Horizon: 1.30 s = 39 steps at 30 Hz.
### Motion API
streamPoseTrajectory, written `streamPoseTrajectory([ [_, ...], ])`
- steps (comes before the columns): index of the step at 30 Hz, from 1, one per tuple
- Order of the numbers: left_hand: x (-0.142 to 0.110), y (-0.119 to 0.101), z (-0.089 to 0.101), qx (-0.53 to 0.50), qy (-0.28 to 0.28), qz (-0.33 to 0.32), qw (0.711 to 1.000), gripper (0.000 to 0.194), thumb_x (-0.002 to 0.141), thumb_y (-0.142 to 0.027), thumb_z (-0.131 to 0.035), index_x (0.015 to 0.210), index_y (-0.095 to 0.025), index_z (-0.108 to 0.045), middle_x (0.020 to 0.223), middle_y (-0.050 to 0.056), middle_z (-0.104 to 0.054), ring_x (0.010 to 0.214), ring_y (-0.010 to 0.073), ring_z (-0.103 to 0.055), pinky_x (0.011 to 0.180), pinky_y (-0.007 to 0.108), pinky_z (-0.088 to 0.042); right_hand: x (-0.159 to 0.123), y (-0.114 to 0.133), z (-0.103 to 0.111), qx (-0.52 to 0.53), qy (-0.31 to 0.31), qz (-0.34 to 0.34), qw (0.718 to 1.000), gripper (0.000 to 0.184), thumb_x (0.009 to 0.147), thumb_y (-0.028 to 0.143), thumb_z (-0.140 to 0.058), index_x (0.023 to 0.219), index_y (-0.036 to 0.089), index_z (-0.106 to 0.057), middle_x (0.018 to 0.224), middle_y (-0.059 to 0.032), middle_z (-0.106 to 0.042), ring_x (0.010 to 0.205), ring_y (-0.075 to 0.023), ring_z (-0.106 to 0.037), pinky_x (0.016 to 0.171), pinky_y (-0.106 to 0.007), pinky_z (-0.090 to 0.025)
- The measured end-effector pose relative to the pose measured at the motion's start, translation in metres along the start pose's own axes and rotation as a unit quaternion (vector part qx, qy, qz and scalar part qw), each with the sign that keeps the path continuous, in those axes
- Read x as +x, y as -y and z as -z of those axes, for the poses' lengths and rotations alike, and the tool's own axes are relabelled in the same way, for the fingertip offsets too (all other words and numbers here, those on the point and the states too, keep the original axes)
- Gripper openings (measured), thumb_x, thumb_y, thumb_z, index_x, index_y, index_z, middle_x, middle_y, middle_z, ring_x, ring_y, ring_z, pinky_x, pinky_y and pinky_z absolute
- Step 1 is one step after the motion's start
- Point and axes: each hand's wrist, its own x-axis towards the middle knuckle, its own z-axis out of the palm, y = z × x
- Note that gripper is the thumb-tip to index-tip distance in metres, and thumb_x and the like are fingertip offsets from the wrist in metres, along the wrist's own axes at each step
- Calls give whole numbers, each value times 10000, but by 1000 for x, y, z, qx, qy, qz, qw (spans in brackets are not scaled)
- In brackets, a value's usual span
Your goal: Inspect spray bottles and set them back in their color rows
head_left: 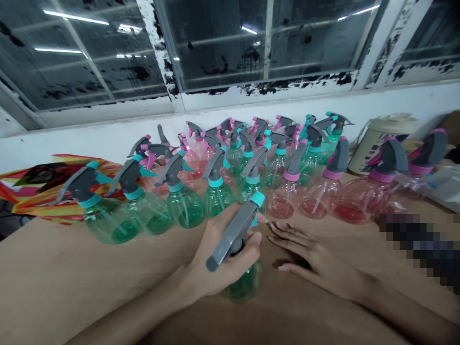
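Note:
My left hand is wrapped round the neck of a green spray bottle with a grey trigger head and a teal nozzle. This bottle stands nearest to me on the table, its collar partly hidden by my fingers. To its right, my right hand lies palm down on the tabletop, fingers spread, holding nothing. Just beyond my hands is a front row of bottles: green ones with teal collars, such as a green spray bottle, and pink ones with pink collars, such as a pink spray bottle.
Behind the front row several more spray bottles crowd towards the wall. A colourful plastic bag lies at the left, and a cream jug stands at the back right. A blurred-out dark object is on the right. Windows rise behind the wooden table.

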Motion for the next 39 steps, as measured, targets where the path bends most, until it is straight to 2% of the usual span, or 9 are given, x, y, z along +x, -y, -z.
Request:
streamPoseTrajectory([
  [3,-1,0,0,-1,-14,-26,1000,95,805,-193,-527,883,-215,-576,773,-5,-641,574,117,-597,545,206,-488,0,2,2,-8,9,-5,1000,564,899,481,-495,1414,288,-373,1487,-11,-362,1371,-224,-308,1121,-461,-282],
  [7,-2,1,1,18,-4,-2,1000,78,840,-238,-516,792,-215,-573,674,-27,-609,506,109,-553,510,210,-470,1,3,3,8,2,-5,1000,563,893,471,-511,1411,297,-377,1485,-15,-367,1367,-233,-314,1117,-469,-287],
  [13,-2,3,1,-4,1,-18,1000,175,829,-244,-519,982,-225,-601,760,-7,-630,576,136,-577,568,244,-489,1,2,2,21,-6,3,1000,571,886,462,-529,1412,304,-372,1473,-19,-392,1357,-240,-336,1108,-474,-302],
  [16,-5,3,-3,-2,-15,1,1000,162,814,-187,-501,948,-224,-583,773,-7,-610,601,133,-568,614,254,-493,0,2,1,14,-9,-3,1000,559,889,460,-525,1406,307,-381,1468,-14,-398,1356,-238,-338,1105,-477,-308],
  [20,-9,5,-7,6,-51,32,998,140,784,-161,-495,890,-221,-563,685,-25,-559,579,130,-555,547,235,-473,0,1,0,23,-11,-3,1000,554,889,452,-528,1404,305,-385,1464,-17,-404,1356,-240,-336,1102,-483,-312],
  [27,-9,6,-7,0,-41,41,998,118,775,-193,-498,874,-219,-557,613,-34,-532,592,153,-568,566,264,-487,1,4,3,18,2,-12,1000,547,895,464,-511,1402,292,-394,1473,-18,-387,1358,-231,-335,1106,-471,-310],
  [33,-8,0,-6,-17,-42,54,998,257,763,-160,-507,1003,-220,-576,737,-17,-638,606,144,-608,618,262,-509,1,4,4,27,0,-6,1000,547,894,458,-517,1402,300,-391,1473,-11,-386,1361,-230,-327,1110,-469,-301],
  [39,-8,-2,-5,-49,-11,76,996,306,774,-165,-516,1071,-230,-555,773,-15,-635,582,131,-586,582,238,-504,1,2,4,25,-2,-7,1000,546,892,460,-518,1400,301,-396,1471,-13,-392,1355,-234,-340,1107,-466,-310],
])
